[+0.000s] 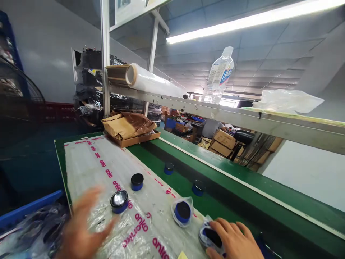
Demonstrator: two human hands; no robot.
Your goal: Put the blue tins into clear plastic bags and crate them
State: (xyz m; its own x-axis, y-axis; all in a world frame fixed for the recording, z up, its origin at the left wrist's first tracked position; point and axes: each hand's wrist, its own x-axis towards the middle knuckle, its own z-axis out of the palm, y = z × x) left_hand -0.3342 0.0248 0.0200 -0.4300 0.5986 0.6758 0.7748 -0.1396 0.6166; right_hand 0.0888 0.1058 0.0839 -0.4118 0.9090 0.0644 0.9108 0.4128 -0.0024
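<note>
My right hand grips a short round black-and-blue piece in a clear plastic bag at the table's right edge. To its left lies another bagged round piece. My left hand is blurred by motion over the left of the table, its thumb and fingers apart with nothing seen between them. Just beyond it sits a round piece with a shiny black top, and farther back a matt black one. What these round pieces are for does not show.
Two more round pieces rest on the green conveyor belt. A cardboard tray with brown paper stands at the far end. Overhead, a shelf carries a plastic bottle and a film roll. A blue crate with plastic bags stands lower left.
</note>
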